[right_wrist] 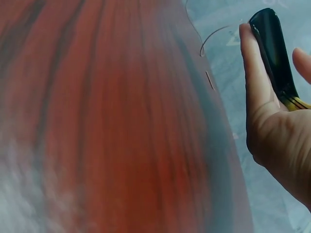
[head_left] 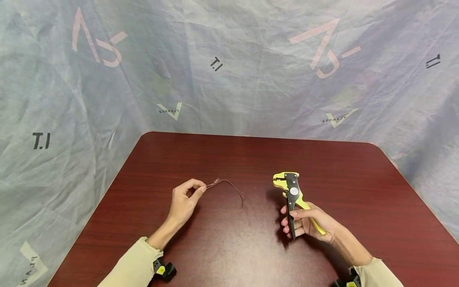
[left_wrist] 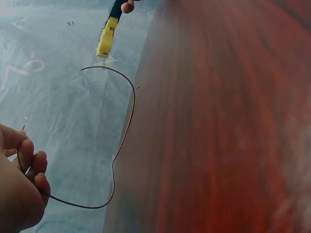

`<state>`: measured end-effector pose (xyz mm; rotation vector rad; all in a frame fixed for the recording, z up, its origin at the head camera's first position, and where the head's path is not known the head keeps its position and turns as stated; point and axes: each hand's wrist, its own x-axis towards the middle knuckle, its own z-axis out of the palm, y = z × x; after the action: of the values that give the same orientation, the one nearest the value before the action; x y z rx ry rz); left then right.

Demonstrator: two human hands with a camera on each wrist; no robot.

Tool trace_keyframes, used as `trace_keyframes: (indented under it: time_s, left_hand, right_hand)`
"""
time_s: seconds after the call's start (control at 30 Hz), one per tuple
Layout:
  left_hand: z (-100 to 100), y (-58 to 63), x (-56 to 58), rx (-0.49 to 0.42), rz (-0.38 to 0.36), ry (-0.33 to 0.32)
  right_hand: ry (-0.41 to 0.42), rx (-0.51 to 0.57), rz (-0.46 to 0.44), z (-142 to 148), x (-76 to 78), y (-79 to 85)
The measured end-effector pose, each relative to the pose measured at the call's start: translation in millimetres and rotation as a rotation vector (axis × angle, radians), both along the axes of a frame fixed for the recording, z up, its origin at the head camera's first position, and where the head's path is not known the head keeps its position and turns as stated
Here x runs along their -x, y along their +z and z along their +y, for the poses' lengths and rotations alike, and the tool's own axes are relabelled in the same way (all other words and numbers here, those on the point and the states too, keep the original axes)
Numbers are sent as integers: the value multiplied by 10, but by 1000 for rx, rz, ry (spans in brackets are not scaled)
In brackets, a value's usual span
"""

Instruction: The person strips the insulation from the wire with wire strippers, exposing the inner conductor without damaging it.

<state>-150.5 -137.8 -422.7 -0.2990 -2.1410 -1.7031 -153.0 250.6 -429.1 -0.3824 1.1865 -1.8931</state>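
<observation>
Between the thumb and fingertips of my left hand [head_left: 184, 201] is a thin brown wire [head_left: 233, 185], pinched near one end. Its free length curves to the right over the table, and the left wrist view shows it as a long open loop. My right hand [head_left: 315, 221] grips a wire stripper [head_left: 292, 190] with a black body and yellow jaws and lever. The stripper points up and away, its head clear of the wire. In the right wrist view only its black handle [right_wrist: 274, 53] and a bit of yellow show; the head is out of that view.
The dark red wooden table [head_left: 215, 155] has rounded far corners. On it lies a short bit of wire [right_wrist: 209, 80], right of the held wire. A printed grey cloth [head_left: 236, 79] hangs behind the table and along its sides.
</observation>
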Motion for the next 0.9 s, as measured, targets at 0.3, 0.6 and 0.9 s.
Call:
trace_keyframes:
  time_s: [0.3,0.6,0.9]
  left_hand:
    - [5,-63,14,124,-10,-22]
    - [-6,-127,37,260,-74,-33]
    - [-11,-215,80,395,-106,-49]
  right_hand:
    - [25,-7,-17,3,29,-56]
    - [9,-53,-34,-6,68,-119]
    - [37,-91,-58,-25,109,-135]
